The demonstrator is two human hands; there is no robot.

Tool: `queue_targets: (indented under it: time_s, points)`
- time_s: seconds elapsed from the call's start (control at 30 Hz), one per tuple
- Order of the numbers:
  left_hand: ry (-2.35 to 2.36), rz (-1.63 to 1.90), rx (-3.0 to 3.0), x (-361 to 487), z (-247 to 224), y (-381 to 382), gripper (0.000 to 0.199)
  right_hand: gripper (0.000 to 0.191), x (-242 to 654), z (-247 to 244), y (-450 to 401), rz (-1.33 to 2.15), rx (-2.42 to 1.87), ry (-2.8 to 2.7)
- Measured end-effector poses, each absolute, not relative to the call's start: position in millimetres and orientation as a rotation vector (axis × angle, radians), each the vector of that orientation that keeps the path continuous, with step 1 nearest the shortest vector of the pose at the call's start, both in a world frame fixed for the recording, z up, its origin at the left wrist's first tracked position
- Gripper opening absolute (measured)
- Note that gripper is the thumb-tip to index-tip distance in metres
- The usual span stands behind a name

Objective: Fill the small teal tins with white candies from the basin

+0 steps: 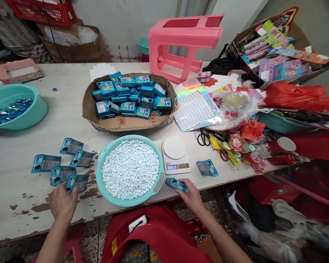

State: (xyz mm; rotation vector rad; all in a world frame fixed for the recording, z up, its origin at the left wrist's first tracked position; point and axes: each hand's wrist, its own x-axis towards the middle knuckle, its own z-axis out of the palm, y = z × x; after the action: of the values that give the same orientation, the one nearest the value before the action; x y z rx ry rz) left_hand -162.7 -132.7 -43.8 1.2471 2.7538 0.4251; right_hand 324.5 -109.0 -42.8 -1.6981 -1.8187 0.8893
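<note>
My left hand [63, 201] has its fingers closed on the nearest of several small blue boxes [80, 182] at the left of the table. Between my hands stands a teal basin [100, 179] full of small pale blue and white pieces [130, 170]. To its right, my right hand [190, 195] pinches another blue box [176, 185] near the table's front edge. A white kitchen scale [175, 148] lies behind that box, with nothing on its round plate. One more blue box [207, 168] rests right of the scale.
Behind the basin is a cardboard tray [126, 124] of blue boxes. A teal bowl [40, 109] with shiny blue pieces stands far left, a pink stool [183, 40] at the back. Scissors [203, 138], holographic sheets [196, 106] and bags crowd the right.
</note>
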Motion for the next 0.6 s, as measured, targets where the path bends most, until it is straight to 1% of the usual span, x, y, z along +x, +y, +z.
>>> queue_targets:
  time_s: [0.1, 0.17, 0.27, 0.33, 0.4, 0.47, 0.6]
  points:
    - [2.791, 0.495, 1.407, -145.0, -27.9, -129.7, 0.038, 0.031, 330.2, -29.9, -97.9, 0.86, -1.751, -1.652]
    - [2.701, 0.594, 1.62, -123.1, -17.7, -119.1, 0.037, 0.034, 336.0, -17.6, -78.9, 0.783, -1.762, -1.586]
    - [2.266, 0.678, 1.896, -70.9, -16.9, -93.2, 0.036, 0.037, 336.5, -10.3, -34.9, 0.613, -1.721, -1.58]
    - [1.921, 0.59, 1.983, -29.0, -24.4, -75.5, 0.039, 0.039, 331.0, -15.3, -1.9, 0.558, -1.698, -1.577]
    - [1.686, 0.469, 2.054, 8.2, -33.5, -61.4, 0.044, 0.041, 324.6, -24.1, 26.1, 0.559, -1.687, -1.578]
    - [1.643, 0.38, 2.106, 32.7, -41.4, -50.9, 0.045, 0.043, 321.5, -31.6, 43.0, 0.582, -1.683, -1.588]
    - [1.764, 0.373, 2.082, 41.5, -51.7, -31.6, 0.029, 0.053, 329.8, -32.3, 38.0, 0.564, -1.691, -1.513]
